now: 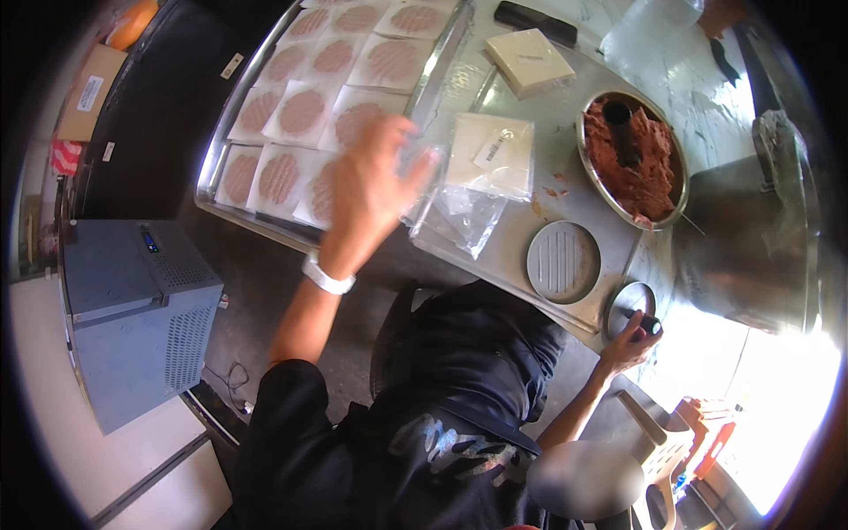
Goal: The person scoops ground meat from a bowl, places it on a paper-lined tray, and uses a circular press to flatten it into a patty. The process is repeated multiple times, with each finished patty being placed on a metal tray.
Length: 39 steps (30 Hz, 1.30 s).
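Note:
My left hand (pixel 377 179), blurred and wearing a white wristband, is over the near right part of a metal tray (pixel 265 232), its fingers apart and nothing seen in them. Round ridged raw meat patties (pixel 301 111) on white paper squares (pixel 271 129) lie in rows in that tray. My right hand (pixel 631 344) grips the black handle of a round burger press lid (pixel 623 308) at the table's near edge. Beside it sits the round ridged press base (pixel 564 262). Farther back, an oval-looking metal bowl (pixel 682 212) holds ground meat (pixel 646 165) with a black handle standing in it.
Two stacks of square paper, one plastic-wrapped (pixel 490 152) and one behind it (pixel 529 61), lie between tray and bowl. A black object (pixel 536 23) is at the back. A large metal pot (pixel 742 245) stands right; a grey appliance (pixel 132 318) stands left.

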Motion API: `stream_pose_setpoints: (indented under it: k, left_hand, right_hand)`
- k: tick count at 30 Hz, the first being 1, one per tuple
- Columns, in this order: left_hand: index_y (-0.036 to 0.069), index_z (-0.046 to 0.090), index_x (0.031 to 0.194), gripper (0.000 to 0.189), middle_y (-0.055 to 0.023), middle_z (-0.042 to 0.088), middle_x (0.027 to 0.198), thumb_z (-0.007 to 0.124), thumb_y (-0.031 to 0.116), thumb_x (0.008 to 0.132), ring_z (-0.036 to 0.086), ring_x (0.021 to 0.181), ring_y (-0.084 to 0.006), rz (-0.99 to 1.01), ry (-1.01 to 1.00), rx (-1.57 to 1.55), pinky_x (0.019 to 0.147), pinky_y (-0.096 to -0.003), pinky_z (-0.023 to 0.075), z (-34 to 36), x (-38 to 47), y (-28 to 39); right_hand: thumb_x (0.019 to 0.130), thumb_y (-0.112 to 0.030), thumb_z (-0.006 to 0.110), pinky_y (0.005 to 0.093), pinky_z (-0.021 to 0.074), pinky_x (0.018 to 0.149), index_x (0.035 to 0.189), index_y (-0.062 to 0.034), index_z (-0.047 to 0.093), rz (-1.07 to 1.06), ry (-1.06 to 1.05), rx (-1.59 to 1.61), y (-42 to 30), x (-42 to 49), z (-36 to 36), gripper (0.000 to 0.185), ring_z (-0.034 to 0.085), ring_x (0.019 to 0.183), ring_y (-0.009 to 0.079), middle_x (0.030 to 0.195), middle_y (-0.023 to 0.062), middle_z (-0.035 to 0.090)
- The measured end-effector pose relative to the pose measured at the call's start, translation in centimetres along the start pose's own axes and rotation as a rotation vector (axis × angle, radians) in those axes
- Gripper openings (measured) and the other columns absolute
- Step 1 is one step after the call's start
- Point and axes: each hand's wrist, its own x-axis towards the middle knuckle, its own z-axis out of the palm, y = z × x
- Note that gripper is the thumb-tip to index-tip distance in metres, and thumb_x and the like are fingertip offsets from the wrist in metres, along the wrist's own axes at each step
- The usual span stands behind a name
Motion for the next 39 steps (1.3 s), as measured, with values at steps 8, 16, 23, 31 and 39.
stream_pose_setpoints:
  k: [8,16,23,31,39]
  left_hand:
    - [0.007,0.058,0.095,0.02,-0.0018,0.058,0.096,0.063,-0.003,0.078,0.066,0.08,-0.0195,0.43,-0.214,-0.001,0.061,-0.0305,0.0546,7.7,-1.2,2.5]
    - [0.004,0.07,0.099,0.028,-0.0061,0.057,0.115,0.066,-0.005,0.073,0.062,0.089,-0.0218,0.58,-0.238,0.093,0.066,-0.0332,0.0563,7.9,-0.6,2.4]
    - [-0.003,0.069,0.092,0.019,-0.0098,0.053,0.122,0.069,0.003,0.073,0.057,0.095,-0.0258,0.651,-0.184,0.278,0.077,-0.0378,0.0486,8.6,-0.7,3.8]
    - [-0.006,0.063,0.072,0.005,-0.0103,0.055,0.107,0.066,-0.002,0.07,0.055,0.092,-0.0247,0.67,-0.178,0.152,0.077,-0.0391,0.044,8.5,-1.1,3.8]
    - [-0.001,0.058,0.073,0.013,-0.0091,0.056,0.103,0.07,-0.005,0.068,0.057,0.087,-0.0252,0.626,-0.24,0.017,0.076,-0.0373,0.0457,6.8,-1.8,3.8]
  right_hand:
    - [0.09,-0.03,0.068,0.0384,0.0505,0.069,0.108,-0.0022,0.056,0.065,-0.047,-0.014,-0.7,-0.3,-0.3,0.035,0.065,0.077,0.0273,0.088,0.0146,0.066]
    - [0.089,-0.029,0.068,0.0424,0.047,0.074,0.109,-0.0019,0.057,0.075,-0.11,0.093,-1.8,-0.3,-0.7,0.035,0.061,0.085,0.0351,0.093,0.0177,0.063]
    - [0.09,-0.029,0.067,0.0432,0.0464,0.075,0.109,0.0007,0.056,0.041,-0.11,0.109,-2.4,-0.1,-1.1,0.037,0.06,0.087,0.0357,0.093,0.0182,0.063]
    - [0.091,-0.029,0.066,0.0404,0.0474,0.073,0.104,-0.0015,0.058,-0.007,-0.067,0.098,-2.6,0.1,-1.1,0.032,0.062,0.081,0.033,0.09,0.0164,0.064]
    - [0.089,-0.026,0.067,0.0426,0.0464,0.075,0.107,0.0015,0.056,0.009,-0.103,0.104,-2.4,0.0,-1.1,0.035,0.06,0.086,0.0353,0.092,0.0179,0.062]
